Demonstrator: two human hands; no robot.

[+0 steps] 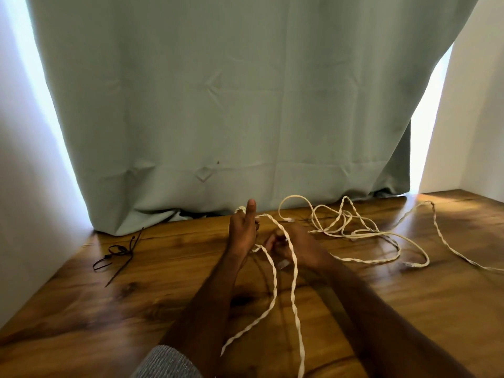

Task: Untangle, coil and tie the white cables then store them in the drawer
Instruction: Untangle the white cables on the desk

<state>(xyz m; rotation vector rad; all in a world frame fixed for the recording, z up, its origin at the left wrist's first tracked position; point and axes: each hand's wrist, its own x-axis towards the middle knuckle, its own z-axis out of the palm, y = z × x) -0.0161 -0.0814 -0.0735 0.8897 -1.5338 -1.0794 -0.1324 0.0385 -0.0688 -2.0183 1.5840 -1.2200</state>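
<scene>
Left hand (242, 233) raised with thumb upright, fingers curled round the white cables (293, 279), right hand (297, 245) just beside it, fingers pinching a strand, both forearms extended forward, nearly parallel

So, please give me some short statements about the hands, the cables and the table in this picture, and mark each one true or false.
1. Both hands hold white cable. True: the left hand and the right hand each have twisted white cable in their grip.
2. The cables are already coiled and tied. False: they lie in a loose tangle on the wooden table.
3. Black cable ties lie to the left of the hands. True.
4. The black cable ties are around the cable. False: they lie apart from it, untouched.
5. A green curtain hangs behind the table. True.
</scene>
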